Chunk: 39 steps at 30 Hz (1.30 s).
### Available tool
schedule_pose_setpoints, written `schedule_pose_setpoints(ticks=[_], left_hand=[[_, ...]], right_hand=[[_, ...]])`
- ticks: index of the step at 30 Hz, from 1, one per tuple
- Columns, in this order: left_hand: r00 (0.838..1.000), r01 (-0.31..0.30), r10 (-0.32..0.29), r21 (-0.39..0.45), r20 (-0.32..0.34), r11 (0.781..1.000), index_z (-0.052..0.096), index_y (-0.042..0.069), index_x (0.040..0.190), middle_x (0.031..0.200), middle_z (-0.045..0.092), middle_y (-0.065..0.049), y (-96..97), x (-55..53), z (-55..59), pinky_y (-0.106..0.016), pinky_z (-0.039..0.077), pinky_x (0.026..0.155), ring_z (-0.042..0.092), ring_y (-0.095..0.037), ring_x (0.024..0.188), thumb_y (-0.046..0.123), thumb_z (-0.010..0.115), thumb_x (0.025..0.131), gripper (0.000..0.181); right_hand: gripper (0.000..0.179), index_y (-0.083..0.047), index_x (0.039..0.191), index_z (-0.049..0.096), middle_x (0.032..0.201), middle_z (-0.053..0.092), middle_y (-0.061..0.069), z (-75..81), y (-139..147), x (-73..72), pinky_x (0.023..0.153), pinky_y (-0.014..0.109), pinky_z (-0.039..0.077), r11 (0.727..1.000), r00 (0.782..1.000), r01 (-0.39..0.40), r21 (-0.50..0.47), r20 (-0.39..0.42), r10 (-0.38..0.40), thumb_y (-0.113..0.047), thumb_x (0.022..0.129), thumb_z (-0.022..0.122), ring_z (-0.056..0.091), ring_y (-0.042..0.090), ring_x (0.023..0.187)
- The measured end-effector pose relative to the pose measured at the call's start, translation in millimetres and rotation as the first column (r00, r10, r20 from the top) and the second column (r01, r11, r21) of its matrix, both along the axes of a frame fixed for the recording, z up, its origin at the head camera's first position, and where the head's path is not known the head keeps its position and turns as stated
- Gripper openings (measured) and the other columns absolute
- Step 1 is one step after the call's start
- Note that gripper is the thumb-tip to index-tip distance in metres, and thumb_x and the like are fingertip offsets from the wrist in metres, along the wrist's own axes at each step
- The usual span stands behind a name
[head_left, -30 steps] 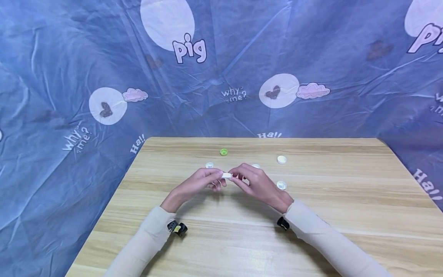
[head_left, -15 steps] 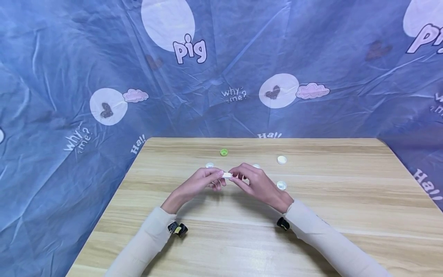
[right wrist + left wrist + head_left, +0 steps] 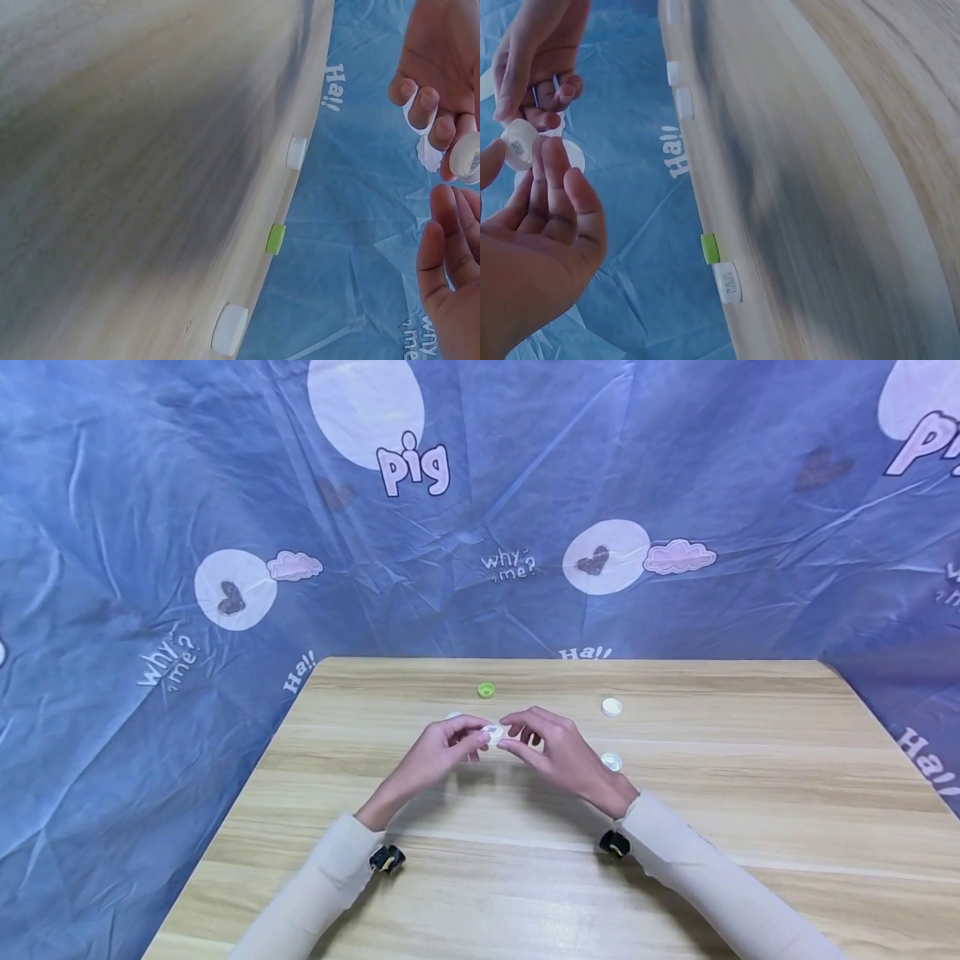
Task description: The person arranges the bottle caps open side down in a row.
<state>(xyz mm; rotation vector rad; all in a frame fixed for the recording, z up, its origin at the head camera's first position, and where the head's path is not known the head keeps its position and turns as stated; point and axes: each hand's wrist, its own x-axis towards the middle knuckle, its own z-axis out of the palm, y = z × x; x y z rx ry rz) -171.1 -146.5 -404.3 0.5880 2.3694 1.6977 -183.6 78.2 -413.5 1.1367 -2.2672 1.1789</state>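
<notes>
A white bottle cap (image 3: pixel 492 733) is held up over the table between both hands, its round face with a small dark printed mark showing in the left wrist view. My left hand (image 3: pixel 442 752) pinches it between thumb and fingers from the left. On the other side, the thumb and index finger of my right hand (image 3: pixel 558 752) are curled at the cap's right edge. The right hand's other fingers bend inward behind. Part of the cap's rim is covered by fingertips.
A green cap (image 3: pixel 486 691) lies toward the table's back edge. White caps lie at the back right (image 3: pixel 612 707), beside the right wrist (image 3: pixel 611 762) and partly hidden behind the left hand (image 3: pixel 453 716). A blue printed cloth (image 3: pixel 480 527) hangs behind the wooden table (image 3: pixel 735 760).
The held cap has turned from edge-on to showing its round face. Both hands have risen slightly, and a white cap behind the right hand is now hidden.
</notes>
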Motion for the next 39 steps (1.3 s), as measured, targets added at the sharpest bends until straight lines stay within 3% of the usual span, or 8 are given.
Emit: schedule_pose_setpoints(ticks=[7,11,17,28,34,39], left_hand=[[0.990,-0.032,0.025,-0.053,-0.136,0.998,0.065,0.013,0.115,0.088,0.064,-0.010,3.0,2.5,-2.9,-0.030,0.050,0.062,0.060,-0.026,0.074,0.029,0.064,0.091,0.029],[0.985,-0.034,0.024,-0.055,-0.171,0.998,0.065,0.013,0.115,0.086,0.064,-0.008,3.2,2.3,-4.8,-0.026,0.049,0.061,0.060,-0.026,0.074,0.027,0.064,0.091,0.028],[0.980,-0.036,0.021,-0.076,-0.198,0.996,0.064,0.013,0.118,0.088,0.065,0.001,2.1,3.3,-3.4,-0.028,0.051,0.065,0.060,-0.013,0.074,0.024,0.066,0.090,0.030],[0.978,-0.026,0.008,-0.080,-0.209,0.997,0.064,0.010,0.117,0.086,0.066,0.004,0.6,3.7,-2.9,-0.028,0.052,0.067,0.062,-0.012,0.075,0.022,0.067,0.090,0.030],[0.976,-0.020,-0.004,-0.108,-0.219,0.994,0.064,0.009,0.117,0.086,0.066,0.002,-2.6,1.0,-4.4,-0.028,0.053,0.066,0.062,-0.018,0.074,0.024,0.067,0.090,0.031],[0.974,0.002,-0.034,-0.142,-0.223,0.990,0.063,0.007,0.118,0.087,0.068,-0.009,-6.9,-4.8,-6.7,-0.027,0.052,0.064,0.063,-0.024,0.072,0.022,0.066,0.090,0.031]], right_hand=[[0.028,-0.010,0.109,0.066,0.090,0.064,-0.006,-2.6,-2,0.4,0.065,0.022,0.052,1.000,0.999,-0.002,0.025,0.033,0.001,-0.030,0.089,0.067,0.059,0.003,0.076],[0.029,-0.010,0.109,0.065,0.089,0.064,-0.007,-3.5,-2,0.0,0.065,0.021,0.052,0.999,0.999,0.003,0.032,0.046,-0.004,-0.031,0.089,0.067,0.059,0.003,0.074],[0.028,-0.009,0.108,0.065,0.086,0.063,-0.007,-3.4,-3,-0.2,0.062,0.018,0.050,1.000,0.999,-0.003,0.029,0.051,0.001,-0.030,0.090,0.066,0.058,0.003,0.071],[0.027,-0.007,0.109,0.065,0.082,0.063,-0.008,-4.2,-5,0.5,0.062,0.017,0.050,1.000,0.998,-0.010,0.012,0.064,0.009,-0.024,0.088,0.069,0.058,0.002,0.069],[0.027,-0.007,0.108,0.065,0.081,0.063,-0.007,-5.4,-8,-2.0,0.062,0.017,0.050,0.999,0.998,-0.018,0.034,0.060,0.016,-0.023,0.087,0.069,0.058,0.002,0.068],[0.026,-0.006,0.108,0.066,0.079,0.064,-0.006,-6.0,-12,-6.7,0.062,0.016,0.050,0.997,0.997,-0.016,0.075,0.072,0.011,-0.023,0.088,0.069,0.059,0.003,0.067]])
